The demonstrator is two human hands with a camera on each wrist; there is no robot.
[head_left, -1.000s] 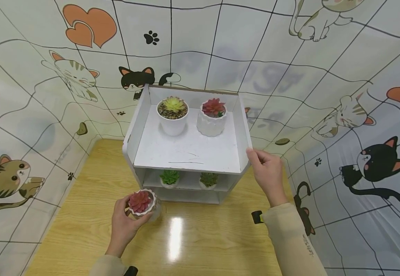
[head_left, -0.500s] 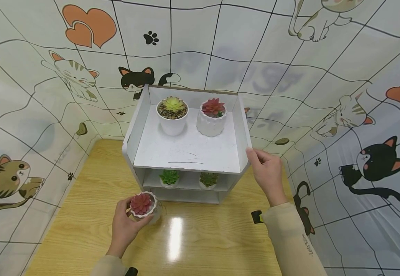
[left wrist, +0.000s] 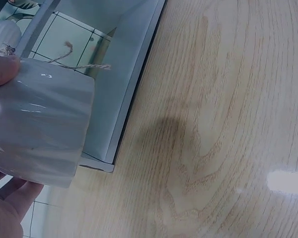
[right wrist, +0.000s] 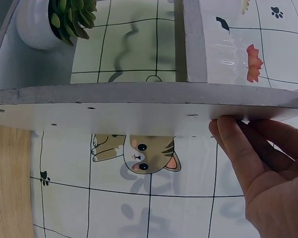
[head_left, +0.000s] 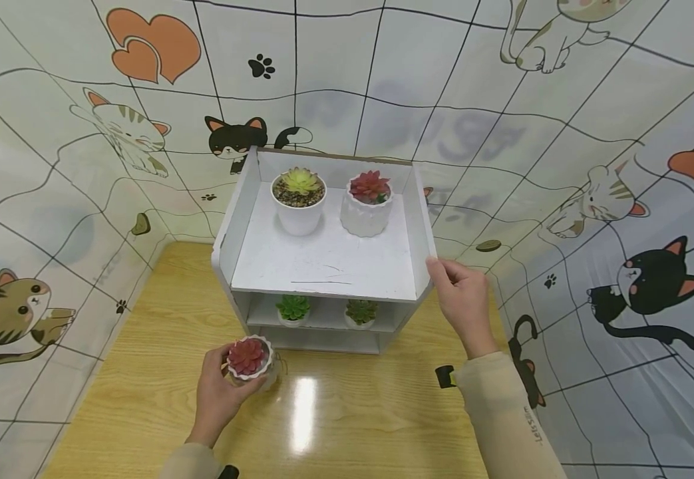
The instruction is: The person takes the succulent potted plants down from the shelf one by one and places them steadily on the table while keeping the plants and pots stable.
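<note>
My left hand (head_left: 217, 394) grips a white scalloped pot (left wrist: 42, 119) holding a red succulent (head_left: 247, 357), off the table and in front of the shelf's lower left corner. Loose twine (left wrist: 84, 65) sticks out from this pot. My right hand (head_left: 465, 306) pinches the front edge of the right side panel (right wrist: 139, 94) of a small white shelf unit (head_left: 323, 276); in the right wrist view its fingers press the panel's outer face. On the top shelf stand a yellow-green succulent (head_left: 300, 199) and another red succulent (head_left: 369, 203), both in white pots.
The middle shelf bears two small green succulents, one on the left (head_left: 293, 309) and a darker one (head_left: 361, 313) on the right. Below it is a low bottom compartment (head_left: 323, 340). A wooden table (head_left: 370, 419) carries the unit, with cat-print cloth walls (head_left: 347, 60) behind and at both sides.
The left hand and its potted red succulent have shifted slightly right and nearer to me. The right hand stays on the side panel, and the shelf unit has not moved.
</note>
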